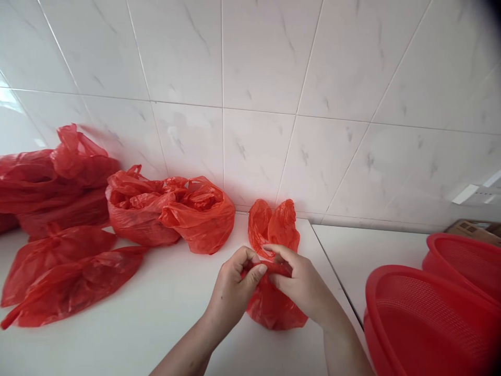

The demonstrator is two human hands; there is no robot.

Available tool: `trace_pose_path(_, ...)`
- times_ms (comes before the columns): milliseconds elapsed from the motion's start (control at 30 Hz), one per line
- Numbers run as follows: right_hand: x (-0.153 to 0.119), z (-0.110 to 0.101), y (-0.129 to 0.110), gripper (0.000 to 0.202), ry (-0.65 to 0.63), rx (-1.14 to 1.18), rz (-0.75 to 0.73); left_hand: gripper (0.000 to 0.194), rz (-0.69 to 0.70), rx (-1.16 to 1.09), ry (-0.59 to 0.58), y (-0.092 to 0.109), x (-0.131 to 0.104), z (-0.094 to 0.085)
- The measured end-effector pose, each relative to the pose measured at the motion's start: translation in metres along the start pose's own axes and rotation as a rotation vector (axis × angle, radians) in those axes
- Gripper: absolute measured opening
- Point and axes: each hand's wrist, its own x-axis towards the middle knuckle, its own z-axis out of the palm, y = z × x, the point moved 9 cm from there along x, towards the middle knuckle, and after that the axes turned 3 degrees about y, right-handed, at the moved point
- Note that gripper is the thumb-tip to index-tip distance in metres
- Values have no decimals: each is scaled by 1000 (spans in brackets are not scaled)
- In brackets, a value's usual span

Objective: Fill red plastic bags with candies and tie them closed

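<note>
A red plastic bag point(274, 308) lies on the white table point(172, 313) in front of me, its upper part gathered under my fingers and its two handles standing up towards the wall. My left hand point(238, 282) pinches the gathered plastic between thumb and curled fingers. From the right, my right hand point(295, 274) is closed around the same bag, with thumb and fingers on the plastic close to my left hand. What the bag contains cannot be made out.
Filled red bags point(199, 219) stand along the tiled wall point(258, 156) at the left. Flatter red bags point(78, 284) lie nearer at far left. Red baskets point(391, 277) sit at the right, past a seam between tabletops. A cardboard box point(469, 230) is behind them.
</note>
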Motion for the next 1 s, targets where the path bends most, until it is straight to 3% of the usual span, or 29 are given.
trace_pose_path(200,9,-2,4,22,214,-102,-63,17,-33,71,23,-4,0,-1)
trace_pose_path(333,10,12,3,26,200,-59,-84,16,-57,85,25,-9,-1,-3)
trace_pose_path(500,9,22,3,30,78,205,-37,10,-10,200,57,-8,-2,-9)
trace_pose_path(700,8,4,3,14,254,50,-5,11,-26,183,38,-2,-5,-6)
trace_pose_path(767,9,7,4,16,228,86,6,12,-39,163,25,-3,-5,-4)
trace_pose_path(1000,3,20,-6,26,-79,270,6,9,-3,63,-68,-6,-5,6)
